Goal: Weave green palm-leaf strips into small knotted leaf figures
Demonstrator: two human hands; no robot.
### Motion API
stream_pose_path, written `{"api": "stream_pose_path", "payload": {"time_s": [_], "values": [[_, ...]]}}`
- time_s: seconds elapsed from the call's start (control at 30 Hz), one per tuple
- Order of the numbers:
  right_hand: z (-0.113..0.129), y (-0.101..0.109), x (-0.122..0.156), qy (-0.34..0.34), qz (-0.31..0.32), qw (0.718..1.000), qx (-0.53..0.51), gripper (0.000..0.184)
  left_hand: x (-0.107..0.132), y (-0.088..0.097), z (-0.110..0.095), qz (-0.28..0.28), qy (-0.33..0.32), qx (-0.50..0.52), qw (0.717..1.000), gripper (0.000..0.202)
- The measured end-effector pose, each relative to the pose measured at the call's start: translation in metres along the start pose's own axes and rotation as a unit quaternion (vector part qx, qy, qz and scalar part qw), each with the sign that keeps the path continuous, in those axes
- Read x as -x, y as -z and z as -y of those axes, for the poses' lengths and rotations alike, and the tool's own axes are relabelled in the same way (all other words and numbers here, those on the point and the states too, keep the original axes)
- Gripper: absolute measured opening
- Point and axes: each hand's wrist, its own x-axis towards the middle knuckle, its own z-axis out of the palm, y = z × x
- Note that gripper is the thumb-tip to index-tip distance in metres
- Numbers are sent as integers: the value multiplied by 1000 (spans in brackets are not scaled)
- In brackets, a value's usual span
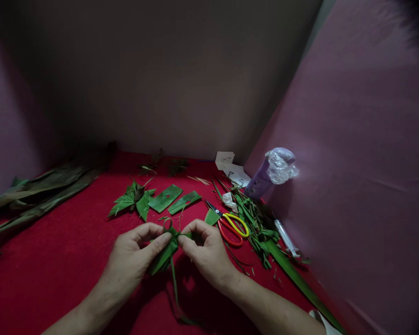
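My left hand (139, 246) is closed on a folded green leaf bundle (164, 258), thumb on top. Thumb and forefinger of my right hand (206, 249) pinch a leaf strip (185, 235) at the bundle's right side. A long narrow strip (175, 284) hangs from the bundle toward the red cloth. Just beyond my hands lie two cut leaf pieces (165, 198) and a star-shaped leaf figure (134, 197) with a brown centre. Scissors (230, 225) with one red and one yellow handle lie to the right of my right hand.
Leaf scraps (253, 216) are heaped at the right, beside a syringe (287, 238) and a long leaf (296, 279). A purple container (260, 179) with clear plastic leans near the pink wall. Thin sticks (199, 179) and papers (235, 173) lie behind. Large dried leaves (45, 193) spread at left.
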Motion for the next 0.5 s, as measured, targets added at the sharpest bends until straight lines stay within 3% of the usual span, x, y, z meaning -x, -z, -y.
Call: {"api": "stream_pose_path", "payload": {"time_s": [0.27, 0.37, 0.5], "values": [[0, -2, 5, 27, -22, 999, 21, 16, 0, 0, -1, 0, 20, 59, 998, 29], [1, 1, 0, -21, 7, 998, -65, 25, -1, 0, -3, 15, 30, 88, 996, 23], [1, 5, -8, -108, 64, 974, -187, 32, -3, 0, -4, 44, 38, 96, 994, 20]]}}
